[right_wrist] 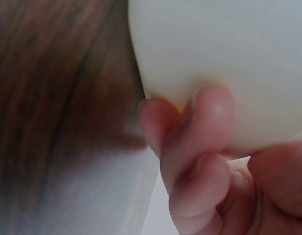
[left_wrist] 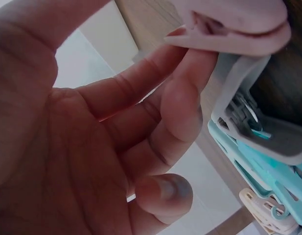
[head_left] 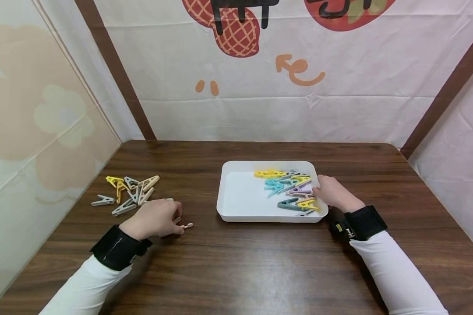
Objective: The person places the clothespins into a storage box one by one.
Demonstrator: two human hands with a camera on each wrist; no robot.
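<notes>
In the head view my left hand [head_left: 153, 218] is low over the table, left of the tray. Between its thumb and forefinger it pinches a small pink clothespin [left_wrist: 248, 36], whose tip pokes out past the fingers. Close by in the left wrist view lie a grey clothespin [left_wrist: 283, 139] and turquoise clothespins [left_wrist: 253, 159], mostly hidden from above by the hand. My right hand [head_left: 337, 192] grips the right edge of the white tray [head_left: 236, 192], fingers curled against its outer wall [right_wrist: 224, 49]. Yellow, turquoise, purple and grey clothespins [head_left: 291, 186] lie in the tray's right half.
A loose pile of yellow, grey and cream clothespins [head_left: 135, 192] lies left of the tray, beyond my left hand. The brown wooden table [head_left: 236, 267] meets a printed cloth wall [head_left: 236, 118] at its back edge, with more cloth at both sides.
</notes>
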